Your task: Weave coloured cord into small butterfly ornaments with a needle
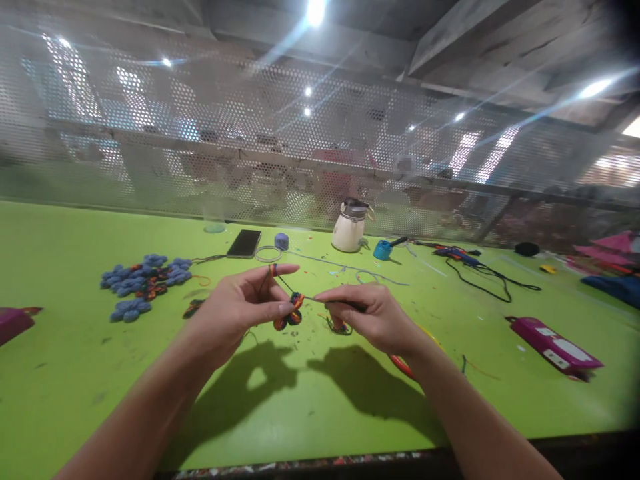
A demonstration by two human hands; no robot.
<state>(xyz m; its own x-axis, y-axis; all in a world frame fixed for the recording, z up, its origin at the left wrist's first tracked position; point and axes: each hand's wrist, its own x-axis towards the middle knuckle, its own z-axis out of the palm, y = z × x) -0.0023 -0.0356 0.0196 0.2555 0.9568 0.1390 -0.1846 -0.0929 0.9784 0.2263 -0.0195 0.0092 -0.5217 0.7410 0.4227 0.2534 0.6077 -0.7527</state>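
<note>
My left hand (250, 303) pinches a small crocheted flower (289, 319) in dark, orange and red yarn. A strand of yarn (284, 283) runs from the flower up to my raised left index finger, where it is wound around. My right hand (373, 312) is closed around a crochet hook (311, 299), whose thin shaft reaches into the flower's upper edge; its handle is mostly hidden in the fingers. Just below the right fingers lies a tangle of dark yarn (340, 327). Another dark crocheted piece (194, 307) is partly behind my left wrist.
On the green table (280, 427), blue crocheted flowers (125, 280) form a pile at left, near a phone (244, 243). A white jug (349, 230), blue pot (383, 250) and glue gun (457, 255) stand or lie behind. Scissors (403, 367) lie under my right forearm; a magenta box (555, 347) is at right.
</note>
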